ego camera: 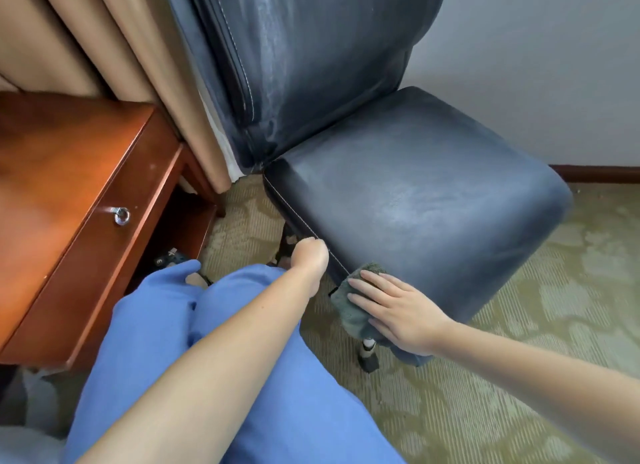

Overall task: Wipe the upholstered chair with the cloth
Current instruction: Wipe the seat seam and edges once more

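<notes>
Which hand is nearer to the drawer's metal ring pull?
Left. The left hand grips the chair seat's edge, closer to the ring pull; the right hand presses the cloth farther away.

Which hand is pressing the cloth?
The right hand, fingers flat on the grey cloth; the left hand grips the dark upholstered chair's seat edge.

Bare forearms (214, 352), blue trousers (156, 342)

right hand (398, 311) pressing cloth (353, 311), chair (415, 193)
</notes>
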Tool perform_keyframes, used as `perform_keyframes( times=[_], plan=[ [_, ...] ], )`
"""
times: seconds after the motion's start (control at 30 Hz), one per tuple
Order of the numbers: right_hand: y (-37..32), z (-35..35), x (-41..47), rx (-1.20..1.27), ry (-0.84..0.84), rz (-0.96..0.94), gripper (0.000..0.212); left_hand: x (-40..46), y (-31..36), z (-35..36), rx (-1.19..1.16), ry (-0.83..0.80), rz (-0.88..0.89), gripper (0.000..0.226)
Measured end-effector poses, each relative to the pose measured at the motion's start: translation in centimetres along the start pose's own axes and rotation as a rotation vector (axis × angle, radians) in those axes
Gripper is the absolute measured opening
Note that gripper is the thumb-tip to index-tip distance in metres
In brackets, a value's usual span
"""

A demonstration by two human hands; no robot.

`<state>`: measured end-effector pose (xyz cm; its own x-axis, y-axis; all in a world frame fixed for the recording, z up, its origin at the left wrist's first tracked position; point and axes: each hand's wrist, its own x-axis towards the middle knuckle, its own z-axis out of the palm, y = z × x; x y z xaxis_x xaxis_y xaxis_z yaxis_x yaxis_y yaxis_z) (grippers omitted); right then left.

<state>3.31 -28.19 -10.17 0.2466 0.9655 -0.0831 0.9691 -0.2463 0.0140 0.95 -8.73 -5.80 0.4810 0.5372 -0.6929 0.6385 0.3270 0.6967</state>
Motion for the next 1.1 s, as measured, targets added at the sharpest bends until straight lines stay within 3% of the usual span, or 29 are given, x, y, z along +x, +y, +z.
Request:
perform_keyframes(
  times=[0.07,0.13,0.37,0.6,0.8,0.87,1.1],
  plan=[
    [0.2,0.3,-2.6,-0.009,0.018,-0.030,0.048,-0.2,-0.8,1.2,0.059,0.037,0.046,0.028],
    [0.3,0.5,-3.2,-0.011,0.031,-0.041,0.047,0.5,-1.9,2.2,0.079,0.052,0.068,0.040],
    [0.8,-0.1,3.1,0.019,0.088,0.083,0.049,-0.7,-0.7,2.0,0.009,0.008,0.025,0.039],
    [2.0,2.6,-6.4,-0.209,0.054,-0.367,0.043,-0.5,-0.2,3.1,0.024,-0.003,0.012,0.046],
    [4.7,2.3,-5.2,-0.271,0.040,-0.727,0.038,-0.5,-0.6,4.1,-0.004,-0.014,-0.023,0.058],
    [4.6,2.2,-4.3,-0.207,0.051,-0.700,0.038,-0.6,-0.4,3.9,-0.021,-0.027,-0.019,0.054],
    [2.4,2.0,-1.8,-0.013,0.089,-0.274,0.043,2.2,2.9,0.8,0.062,0.100,-0.067,0.038]
  ],
)
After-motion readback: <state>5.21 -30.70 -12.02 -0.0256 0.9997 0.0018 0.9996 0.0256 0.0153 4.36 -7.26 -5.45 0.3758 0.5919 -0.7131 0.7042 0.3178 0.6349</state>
